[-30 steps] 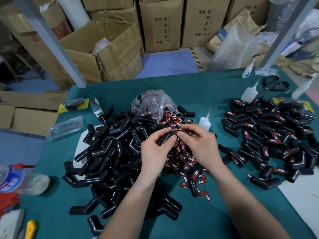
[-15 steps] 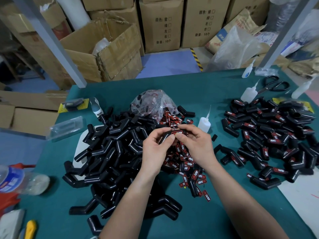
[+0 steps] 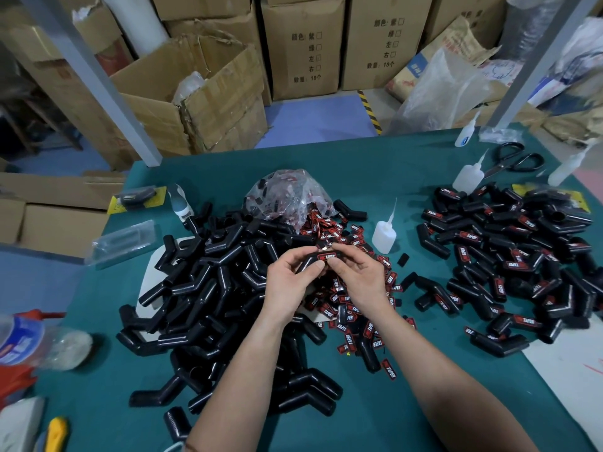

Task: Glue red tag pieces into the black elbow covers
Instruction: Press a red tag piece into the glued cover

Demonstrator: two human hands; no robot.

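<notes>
My left hand (image 3: 290, 282) and my right hand (image 3: 357, 275) together hold one black elbow cover (image 3: 323, 258) above the middle of the green table (image 3: 375, 171). A red tag (image 3: 327, 256) sits on its upper face, and the fingertips of both hands pinch the cover around the tag. Under my hands lies a heap of loose red tags (image 3: 352, 308). A big pile of plain black elbow covers (image 3: 208, 288) fills the left. Covers bearing red tags (image 3: 509, 256) are heaped on the right.
A small glue bottle (image 3: 384, 234) stands right of my hands; more glue bottles (image 3: 468, 177) and scissors (image 3: 515, 159) lie at the back right. A clear bag of tags (image 3: 287, 197) sits behind the heap. A water bottle (image 3: 29, 340) and yellow cutter (image 3: 55, 435) lie at the left.
Both hands stay on the same cover; the fingers have shifted so the red tag now shows fully on its top face between the fingertips.
</notes>
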